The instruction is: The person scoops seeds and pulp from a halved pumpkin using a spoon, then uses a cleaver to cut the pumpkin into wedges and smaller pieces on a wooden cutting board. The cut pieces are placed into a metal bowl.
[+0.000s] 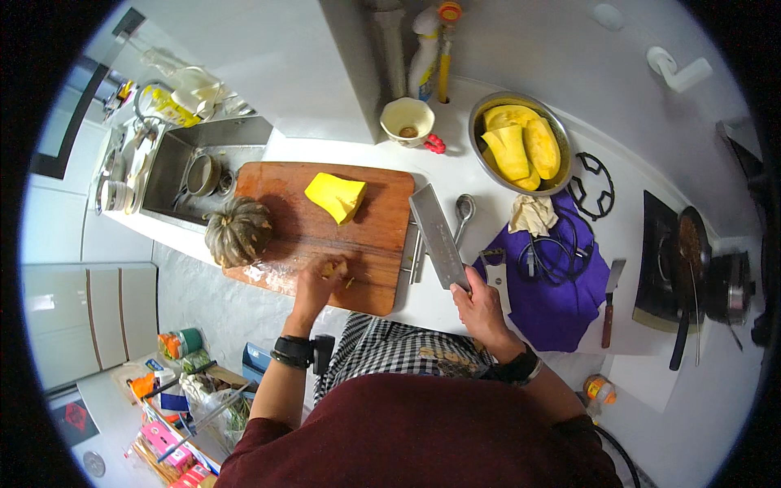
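Observation:
My right hand (479, 305) grips the handle of a cleaver (438, 235), its broad blade angled up and left over the counter, just right of the wooden cutting board (378, 226). Near the board's front edge, my left hand (320, 277) has its fingers gathered around some yellowish pumpkin scraps (334, 269). A bright yellow piece of peeled pumpkin (335, 196) lies on the back half of the board. A whole green-grey ribbed pumpkin (238, 233) sits at the board's left edge. Several peeled pumpkin pieces (507, 152) fill a metal bowl (569, 143) at the back right.
A sink (165, 165) is at the left. Behind the board stands a cream bowl (407, 122); a metal spoon (465, 210) lies to its right. A purple cloth (549, 317) with a black cable, a spatula (610, 299) and a stove with a pan (691, 244) are at the right.

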The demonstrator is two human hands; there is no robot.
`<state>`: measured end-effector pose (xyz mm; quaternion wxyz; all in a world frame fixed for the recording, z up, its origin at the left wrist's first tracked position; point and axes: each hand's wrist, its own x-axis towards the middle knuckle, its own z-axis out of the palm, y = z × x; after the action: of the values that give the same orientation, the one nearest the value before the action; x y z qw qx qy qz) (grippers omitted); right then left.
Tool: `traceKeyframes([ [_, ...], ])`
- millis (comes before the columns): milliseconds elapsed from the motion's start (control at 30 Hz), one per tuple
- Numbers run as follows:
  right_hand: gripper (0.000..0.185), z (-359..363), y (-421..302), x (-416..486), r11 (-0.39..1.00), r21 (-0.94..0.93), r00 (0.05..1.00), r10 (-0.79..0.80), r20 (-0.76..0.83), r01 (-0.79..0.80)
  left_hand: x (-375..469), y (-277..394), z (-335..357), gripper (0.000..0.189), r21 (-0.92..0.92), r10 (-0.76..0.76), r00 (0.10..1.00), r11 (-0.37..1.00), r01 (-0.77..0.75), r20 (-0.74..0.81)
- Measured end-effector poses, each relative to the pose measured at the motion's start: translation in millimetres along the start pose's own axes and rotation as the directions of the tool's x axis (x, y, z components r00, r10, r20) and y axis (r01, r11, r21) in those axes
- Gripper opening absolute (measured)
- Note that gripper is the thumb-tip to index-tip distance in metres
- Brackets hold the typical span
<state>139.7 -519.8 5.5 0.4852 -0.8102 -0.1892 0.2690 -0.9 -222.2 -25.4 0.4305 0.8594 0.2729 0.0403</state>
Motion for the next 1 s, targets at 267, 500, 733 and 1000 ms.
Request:
traceKeyframes([
  [267, 0.053, -4, -26, 10, 0.928, -0.267, 0.965, -0.236, 0.112, 0.258, -22, -7, 31, 0.02, 0.141, 0.051, 0.998, 0.988, -0.055, 0.027],
  [500, 0.051, 1, -22, 16, 0.807, -0.382, 0.886, -0.351, 0.303, 0.45, -16, -15, 30, 0.021, 0.172, 0.091, 0.991, 0.979, -0.108, 0.103],
  [733, 0.04, 41, 1, 59, 0.603, -0.438, 0.745, -0.515, 0.425, 0.667, -64, -18, -27, 0.005, -0.77, -0.367, 0.903, 0.5, 0.395, 0.224],
  [1000, 0.041, 96, -34, 94, 0.567, -0.508, 0.75, -0.593, 0.293, 0.648, -109, -37, -50, 0.006, -0.923, -0.364, 0.914, 0.259, 0.283, 0.179],
])
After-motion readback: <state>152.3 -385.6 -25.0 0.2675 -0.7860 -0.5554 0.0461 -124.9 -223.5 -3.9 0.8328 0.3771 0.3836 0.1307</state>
